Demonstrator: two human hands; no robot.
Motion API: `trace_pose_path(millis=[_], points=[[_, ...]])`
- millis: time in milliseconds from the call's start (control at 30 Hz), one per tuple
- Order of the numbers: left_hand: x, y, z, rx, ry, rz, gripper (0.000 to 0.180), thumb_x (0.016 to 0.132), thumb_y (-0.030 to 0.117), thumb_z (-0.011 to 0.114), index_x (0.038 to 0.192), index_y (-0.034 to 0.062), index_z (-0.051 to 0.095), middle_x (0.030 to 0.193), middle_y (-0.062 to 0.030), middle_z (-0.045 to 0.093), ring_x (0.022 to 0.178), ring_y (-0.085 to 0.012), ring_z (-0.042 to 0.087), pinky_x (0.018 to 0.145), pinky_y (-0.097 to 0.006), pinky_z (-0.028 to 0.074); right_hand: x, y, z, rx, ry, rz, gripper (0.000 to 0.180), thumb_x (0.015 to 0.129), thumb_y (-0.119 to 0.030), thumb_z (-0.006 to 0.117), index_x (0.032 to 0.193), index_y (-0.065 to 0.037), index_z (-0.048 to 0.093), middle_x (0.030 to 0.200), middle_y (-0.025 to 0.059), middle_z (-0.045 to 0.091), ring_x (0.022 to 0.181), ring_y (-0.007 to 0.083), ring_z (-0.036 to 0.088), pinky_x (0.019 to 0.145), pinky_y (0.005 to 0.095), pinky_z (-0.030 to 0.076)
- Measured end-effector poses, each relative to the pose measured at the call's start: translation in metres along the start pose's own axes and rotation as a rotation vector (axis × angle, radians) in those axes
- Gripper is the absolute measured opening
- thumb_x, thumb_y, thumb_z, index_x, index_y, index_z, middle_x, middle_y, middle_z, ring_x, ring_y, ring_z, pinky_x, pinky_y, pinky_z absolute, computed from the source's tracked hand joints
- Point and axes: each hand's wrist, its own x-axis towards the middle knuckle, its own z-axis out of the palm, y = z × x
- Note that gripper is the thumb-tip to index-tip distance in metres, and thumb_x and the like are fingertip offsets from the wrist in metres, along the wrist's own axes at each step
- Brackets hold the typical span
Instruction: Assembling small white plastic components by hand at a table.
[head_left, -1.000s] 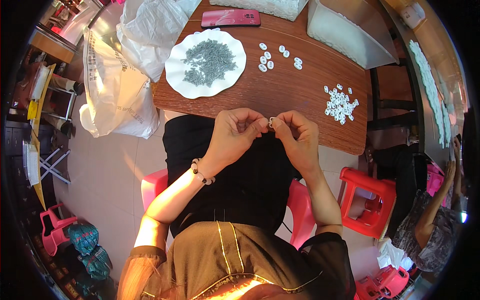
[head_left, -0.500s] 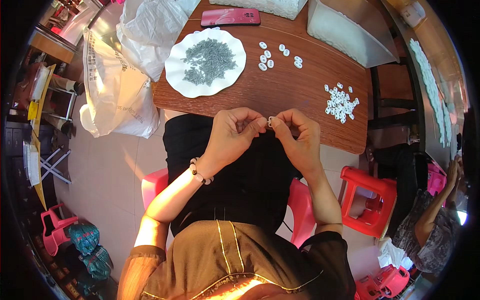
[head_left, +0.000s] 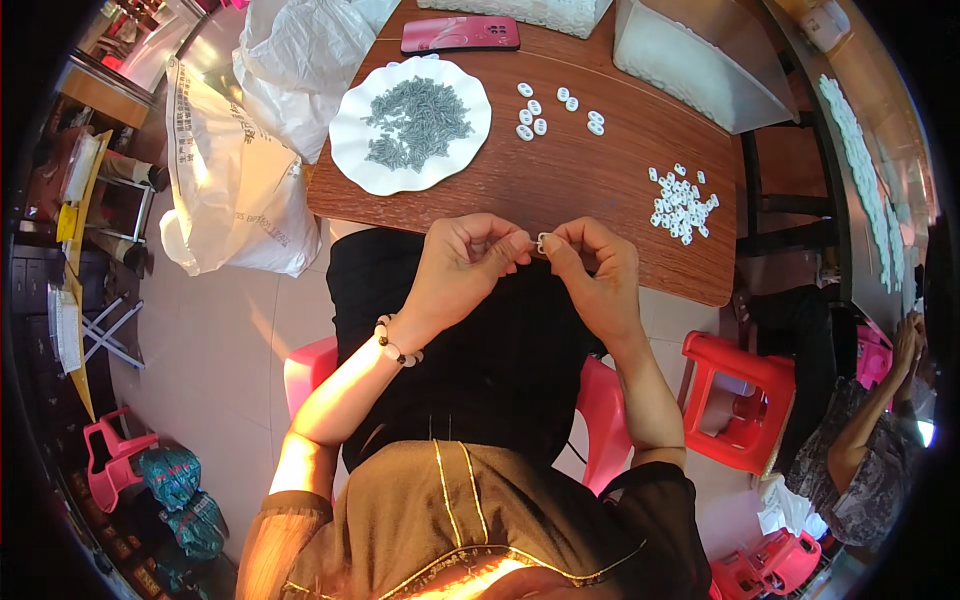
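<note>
Over my lap, at the table's near edge, my two hands meet with fingertips almost touching. My right hand [head_left: 597,272] pinches a small white plastic piece [head_left: 542,243] with holes in it, between thumb and forefinger. Close against that piece, my left hand [head_left: 468,264] is closed in a pinch; what its fingertips hold is too small to make out. Beyond the left hand stands a white scalloped plate [head_left: 348,145] bearing a heap of small grey screw-like rods [head_left: 418,122]. To the right lies a pile of small white pieces [head_left: 682,208]; several white oval two-holed pieces [head_left: 533,108] are spread farther back.
A pink phone [head_left: 460,34] lies at the back of the brown table [head_left: 590,190], near a clear bin [head_left: 700,70] of white pieces. White plastic bags [head_left: 240,200] stand at the left. A red stool [head_left: 740,400] and another person's arm [head_left: 870,425] are at the right.
Both hands have shifted very slightly, still pinched together at the same place. The things on the table have not moved.
</note>
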Motion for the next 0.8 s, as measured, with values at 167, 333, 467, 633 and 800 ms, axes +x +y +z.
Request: trace_pose_path(millis=[167, 333, 467, 633, 800], points=[[0.0008, -0.0008, -0.0018, 0.023, 0.008, -0.023, 0.016, 0.092, 0.013, 0.066, 0.092, -0.0029, 0.067, 0.077, -0.0042, 0.068, 0.068, -0.0049, 0.060, 0.060, -0.019, 0.046, -0.0001, -0.0007, -0.0001, 0.062, 0.035, -0.019, 0.015, 0.089, -0.013, 0.067, 0.083, 0.001, 0.064, 0.067, -0.0011, 0.061, 0.061, 0.0031, 0.052, 0.055, 0.0199, 0.041], [0.0003, -0.0004, -0.0001, 0.008, 0.002, -0.030, 0.016, 0.092, 0.013, 0.066, 0.092, -0.0033, 0.066, 0.077, -0.0043, 0.068, 0.068, -0.0050, 0.060, 0.061, -0.019, 0.047, -0.0010, 0.0012, 0.0012, 0.051, 0.022, -0.022, 0.015, 0.089, -0.013, 0.067, 0.083, 0.000, 0.064, 0.066, -0.0006, 0.061, 0.060, 0.0031, 0.052, 0.054, 0.0204, 0.040], [0.0001, -0.0003, 0.0007, 0.007, -0.001, -0.032, 0.016, 0.092, 0.013, 0.065, 0.093, -0.0037, 0.066, 0.077, -0.0046, 0.068, 0.069, -0.0054, 0.060, 0.062, -0.019, 0.047, -0.0007, 0.0009, 0.0027, 0.042, 0.011, -0.029, 0.015, 0.089, -0.013, 0.067, 0.082, 0.000, 0.064, 0.065, 0.0001, 0.061, 0.059, 0.0033, 0.052, 0.053, 0.0209, 0.040], [0.0001, -0.0016, 0.0013, 0.023, -0.007, -0.048, 0.016, 0.092, 0.013, 0.065, 0.093, -0.0038, 0.067, 0.077, -0.0047, 0.068, 0.069, -0.0055, 0.061, 0.062, -0.019, 0.047, -0.0008, 0.0031, 0.0046, 0.022, 0.030, -0.046, 0.015, 0.088, -0.012, 0.067, 0.082, 0.000, 0.064, 0.066, 0.0014, 0.062, 0.058, 0.0045, 0.052, 0.053, 0.0214, 0.040], [0.0008, -0.0024, 0.0005, 0.005, 0.022, -0.053, 0.016, 0.092, 0.013, 0.065, 0.092, -0.0031, 0.067, 0.076, -0.0043, 0.068, 0.069, -0.0054, 0.060, 0.062, -0.019, 0.047, -0.0009, -0.0017, 0.0026, -0.023, 0.042, -0.063, 0.015, 0.088, -0.012, 0.067, 0.081, 0.000, 0.064, 0.066, 0.0024, 0.061, 0.058, 0.0057, 0.052, 0.053, 0.0223, 0.041]])
